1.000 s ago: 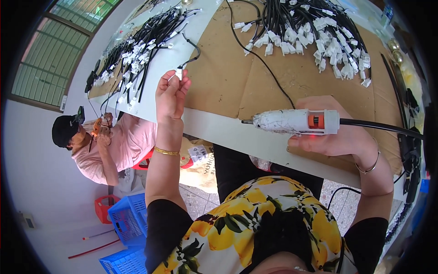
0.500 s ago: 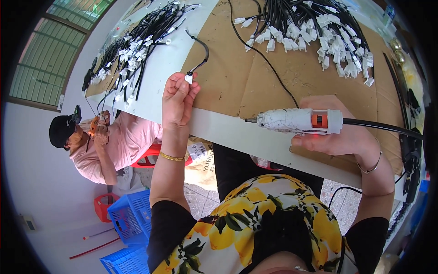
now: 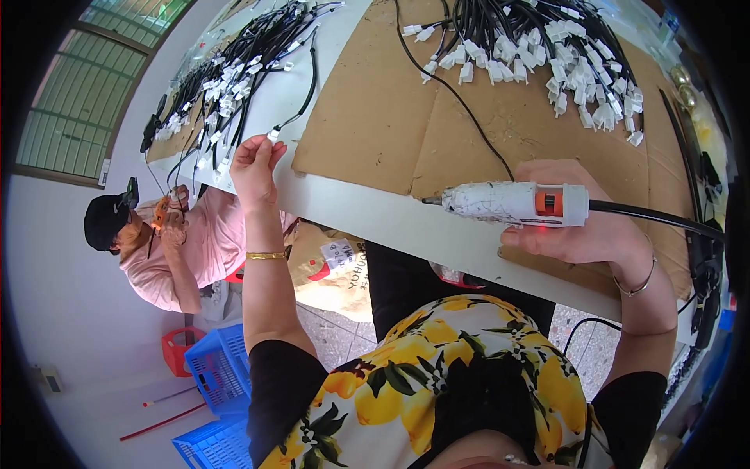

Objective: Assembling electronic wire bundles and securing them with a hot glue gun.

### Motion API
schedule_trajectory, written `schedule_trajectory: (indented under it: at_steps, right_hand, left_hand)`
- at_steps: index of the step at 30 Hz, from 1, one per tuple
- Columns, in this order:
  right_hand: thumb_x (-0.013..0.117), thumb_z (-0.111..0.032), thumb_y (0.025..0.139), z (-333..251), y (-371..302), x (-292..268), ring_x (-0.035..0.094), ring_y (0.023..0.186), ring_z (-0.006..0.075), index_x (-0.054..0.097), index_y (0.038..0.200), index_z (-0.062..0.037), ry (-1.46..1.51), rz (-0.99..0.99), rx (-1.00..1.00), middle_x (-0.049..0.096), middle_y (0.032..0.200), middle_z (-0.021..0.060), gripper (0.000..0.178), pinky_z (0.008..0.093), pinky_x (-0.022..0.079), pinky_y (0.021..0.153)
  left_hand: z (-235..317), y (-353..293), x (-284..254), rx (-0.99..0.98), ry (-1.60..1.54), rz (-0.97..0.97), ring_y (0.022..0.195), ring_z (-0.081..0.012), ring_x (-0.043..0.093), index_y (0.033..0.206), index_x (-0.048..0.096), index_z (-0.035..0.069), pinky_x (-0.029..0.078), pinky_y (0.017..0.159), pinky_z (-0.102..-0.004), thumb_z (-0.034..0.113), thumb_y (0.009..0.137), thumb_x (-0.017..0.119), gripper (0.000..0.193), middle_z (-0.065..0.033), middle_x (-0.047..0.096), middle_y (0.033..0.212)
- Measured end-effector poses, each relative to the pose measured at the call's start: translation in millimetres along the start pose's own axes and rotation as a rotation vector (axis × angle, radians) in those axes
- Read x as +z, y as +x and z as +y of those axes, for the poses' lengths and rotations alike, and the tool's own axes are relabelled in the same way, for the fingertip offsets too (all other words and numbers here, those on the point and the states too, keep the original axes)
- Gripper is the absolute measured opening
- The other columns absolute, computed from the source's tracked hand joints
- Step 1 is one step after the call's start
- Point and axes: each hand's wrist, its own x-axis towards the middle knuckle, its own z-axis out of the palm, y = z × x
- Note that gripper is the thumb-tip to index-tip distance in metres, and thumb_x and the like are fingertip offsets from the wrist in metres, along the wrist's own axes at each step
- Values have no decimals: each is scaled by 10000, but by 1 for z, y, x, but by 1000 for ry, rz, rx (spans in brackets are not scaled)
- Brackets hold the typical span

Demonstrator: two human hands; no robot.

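My left hand (image 3: 254,173) pinches a short black cable (image 3: 312,78) at the white connector on its near end. The rest of the cable rises away from my fingers, beside a pile of similar cables (image 3: 234,90) with white connectors on the left. My right hand (image 3: 590,244) is closed around a white glue gun (image 3: 486,205) with an orange part. Its nozzle points left, and a thick black cord (image 3: 656,218) runs out of its back to the right. Cardboard (image 3: 371,129) lies under the gun.
A second bundle of black cables with white connectors (image 3: 582,82) lies at the far right of the white table (image 3: 344,205). A thin black cord (image 3: 461,105) crosses the cardboard. At left a person in pink (image 3: 199,254) holds an orange tool (image 3: 161,213). Blue crates (image 3: 223,367) stand below.
My left hand has moved left with the cable, from the cardboard's edge towards the left pile. My right hand and the glue gun stay nearly where they were.
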Motion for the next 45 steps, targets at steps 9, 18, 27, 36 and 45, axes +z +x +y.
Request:
schedule_trajectory:
  at_steps: [9, 18, 27, 36, 45]
  right_hand:
    - [721, -212, 607, 10, 2, 9, 457, 558, 260, 535, 693, -12, 108, 34, -119, 455, 634, 101, 286, 336, 358, 497]
    - [722, -208, 605, 10, 4, 11, 454, 558, 258, 542, 708, -8, 90, 43, -155, 456, 628, 99, 288, 329, 357, 496]
    - [710, -189, 625, 11, 4, 9, 481, 547, 234, 540, 681, -3, 111, 16, -99, 478, 614, 94, 258, 321, 368, 497]
    - [704, -242, 659, 17, 1, 6, 528, 598, 236, 553, 740, -11, 85, 58, -34, 542, 665, 110, 287, 311, 418, 551]
    - [652, -257, 706, 14, 2, 6, 538, 619, 257, 567, 802, -1, 217, 8, 1, 567, 695, 136, 287, 320, 432, 592]
  left_hand:
    - [-16, -7, -11, 200, 481, 60, 691, -83, 557, 902, 574, -11, 452, 642, -187, -5, 783, 577, 119, -35, 596, 799]
    - [-7, -15, -10, 276, 721, -80, 782, -100, 572, 947, 600, -23, 449, 688, -206, 15, 765, 585, 187, -74, 622, 872]
    - [-6, -13, -5, 427, 1021, -51, 660, -98, 517, 986, 598, -11, 437, 631, -221, 50, 731, 605, 263, -58, 604, 793]
    - [5, -24, -10, 396, 806, 48, 896, -144, 550, 1085, 555, -2, 447, 757, -245, 51, 791, 561, 299, -117, 583, 1013]
    - [88, -91, 95, 824, 543, -130, 991, -231, 521, 1010, 550, -27, 424, 827, -313, 5, 791, 559, 221, -135, 552, 1082]
